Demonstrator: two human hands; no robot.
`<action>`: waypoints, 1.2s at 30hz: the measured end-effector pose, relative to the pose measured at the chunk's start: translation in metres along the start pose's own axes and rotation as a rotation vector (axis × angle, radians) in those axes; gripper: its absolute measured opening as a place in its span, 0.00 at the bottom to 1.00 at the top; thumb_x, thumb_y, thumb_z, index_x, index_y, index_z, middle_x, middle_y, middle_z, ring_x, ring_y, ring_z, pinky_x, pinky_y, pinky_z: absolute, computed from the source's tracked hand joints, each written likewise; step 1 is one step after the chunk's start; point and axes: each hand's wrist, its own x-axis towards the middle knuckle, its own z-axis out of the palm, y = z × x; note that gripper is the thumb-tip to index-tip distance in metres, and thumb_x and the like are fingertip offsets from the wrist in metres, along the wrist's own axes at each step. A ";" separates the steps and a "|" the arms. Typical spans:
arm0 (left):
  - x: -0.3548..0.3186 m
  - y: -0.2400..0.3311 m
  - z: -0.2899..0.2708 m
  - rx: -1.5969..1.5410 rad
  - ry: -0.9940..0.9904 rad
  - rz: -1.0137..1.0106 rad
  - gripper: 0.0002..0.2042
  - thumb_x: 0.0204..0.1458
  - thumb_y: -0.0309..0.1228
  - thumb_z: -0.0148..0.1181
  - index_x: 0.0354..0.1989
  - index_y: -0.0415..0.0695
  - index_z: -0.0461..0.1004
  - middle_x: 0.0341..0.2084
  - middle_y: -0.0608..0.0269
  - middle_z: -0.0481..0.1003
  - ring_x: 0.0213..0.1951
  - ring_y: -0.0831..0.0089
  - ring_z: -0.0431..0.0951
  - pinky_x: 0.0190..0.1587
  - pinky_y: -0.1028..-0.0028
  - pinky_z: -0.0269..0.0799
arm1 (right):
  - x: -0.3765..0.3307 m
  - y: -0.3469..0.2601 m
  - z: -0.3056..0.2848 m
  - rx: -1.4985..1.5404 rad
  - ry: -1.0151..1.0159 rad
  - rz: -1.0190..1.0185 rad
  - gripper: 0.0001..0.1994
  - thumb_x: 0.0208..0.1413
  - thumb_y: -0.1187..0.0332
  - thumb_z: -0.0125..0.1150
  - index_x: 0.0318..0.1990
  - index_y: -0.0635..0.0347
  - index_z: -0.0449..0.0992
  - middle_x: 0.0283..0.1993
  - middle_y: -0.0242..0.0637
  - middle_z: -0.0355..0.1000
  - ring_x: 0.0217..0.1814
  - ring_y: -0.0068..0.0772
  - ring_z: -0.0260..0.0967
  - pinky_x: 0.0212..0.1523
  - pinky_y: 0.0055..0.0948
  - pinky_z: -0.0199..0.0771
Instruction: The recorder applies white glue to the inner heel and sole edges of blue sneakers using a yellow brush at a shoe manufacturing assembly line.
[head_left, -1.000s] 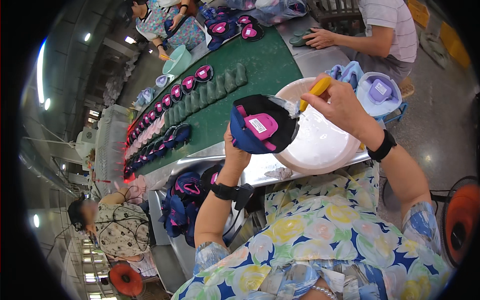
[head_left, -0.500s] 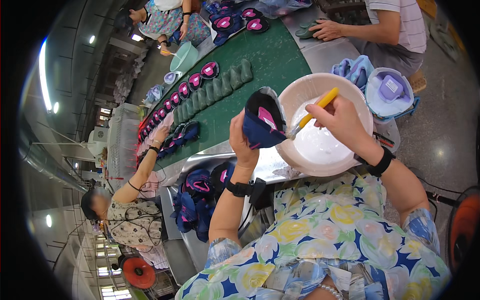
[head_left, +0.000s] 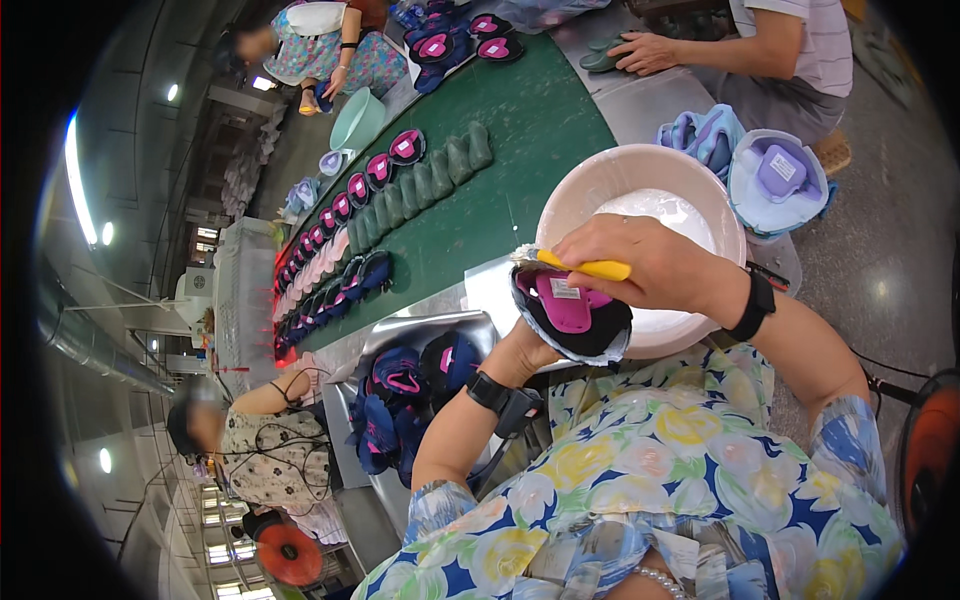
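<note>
My left hand (head_left: pixel 532 350) grips a navy shoe upper (head_left: pixel 598 328) from below, its black opening and pink insole facing up. In my right hand (head_left: pixel 650 262) is a brush (head_left: pixel 605 269) with a yellow handle. White-coated bristles touch or hover just over the upper's left rim; I cannot tell which. Directly behind both hands stands a pale pink basin (head_left: pixel 585 180) holding white liquid (head_left: pixel 665 208). My right forearm and hand cover part of it. The fingertips of my left hand are hidden under the upper.
A metal tray (head_left: pixel 480 330) with several navy uppers (head_left: pixel 395 380) lies left of my left arm. Beyond runs a green belt (head_left: pixel 540 110) carrying rows of uppers and dark green lasts (head_left: pixel 425 182). Light-blue uppers (head_left: pixel 785 185) sit right of the basin. Co-workers sit around; a fan (head_left: pixel 930 450) stands right.
The brush has moved left from the basin's edge to the upper's rim. The upper has come right and lower, turning its opening upward. The co-worker at left has drawn an arm back from the belt.
</note>
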 end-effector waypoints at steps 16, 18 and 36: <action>-0.005 0.025 -0.048 0.287 -0.115 0.341 0.20 0.63 0.37 0.53 0.60 0.42 0.68 0.53 0.54 0.75 0.54 0.63 0.77 0.57 0.63 0.76 | 0.004 0.020 -0.031 -0.087 -0.322 0.648 0.11 0.57 0.65 0.63 0.41 0.65 0.77 0.32 0.50 0.76 0.32 0.48 0.75 0.33 0.34 0.72; -0.012 0.035 -0.047 0.414 -0.038 0.347 0.23 0.59 0.36 0.60 0.61 0.42 0.67 0.53 0.57 0.75 0.54 0.66 0.76 0.58 0.65 0.74 | 0.006 0.012 -0.030 -0.090 -0.190 0.505 0.10 0.57 0.66 0.64 0.41 0.63 0.77 0.33 0.48 0.76 0.33 0.46 0.75 0.33 0.33 0.72; 0.001 0.048 -0.088 0.274 0.232 0.983 0.18 0.65 0.35 0.48 0.62 0.47 0.65 0.53 0.59 0.73 0.51 0.65 0.78 0.56 0.63 0.76 | -0.009 -0.038 0.016 0.098 -0.064 0.522 0.09 0.57 0.72 0.65 0.44 0.63 0.75 0.36 0.42 0.78 0.39 0.33 0.77 0.41 0.28 0.73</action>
